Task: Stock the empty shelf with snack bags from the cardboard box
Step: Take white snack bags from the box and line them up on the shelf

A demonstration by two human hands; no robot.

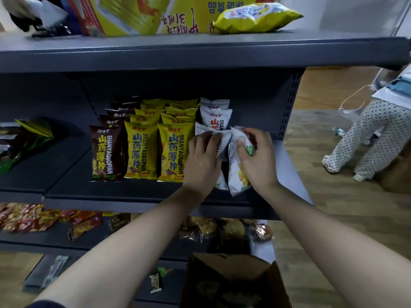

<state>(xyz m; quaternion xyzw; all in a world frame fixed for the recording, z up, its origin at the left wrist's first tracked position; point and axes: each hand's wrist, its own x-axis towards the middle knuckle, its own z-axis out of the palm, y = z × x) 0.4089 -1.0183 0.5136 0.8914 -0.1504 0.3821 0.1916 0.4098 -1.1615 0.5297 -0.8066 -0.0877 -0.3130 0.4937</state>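
Note:
On the dark grey middle shelf [124,192] stand rows of snack bags: brown bags [106,152], two rows of yellow bags [140,150], and white bags [215,117] at the right. My left hand [201,161] holds a white bag [221,135] at the front of the white row. My right hand [255,156] grips a second white bag [236,178] right beside it, tilted. The open cardboard box [231,270] sits low in front of me, with bags dimly visible inside.
A yellow bag [255,17] and a large yellow carton [142,14] lie on the top shelf. Lower shelves hold red packets [24,216] and wrapped snacks [224,227]. A person in dotted trousers [369,141] stands at the right on the wooden floor. Loose bags [20,141] lie far left.

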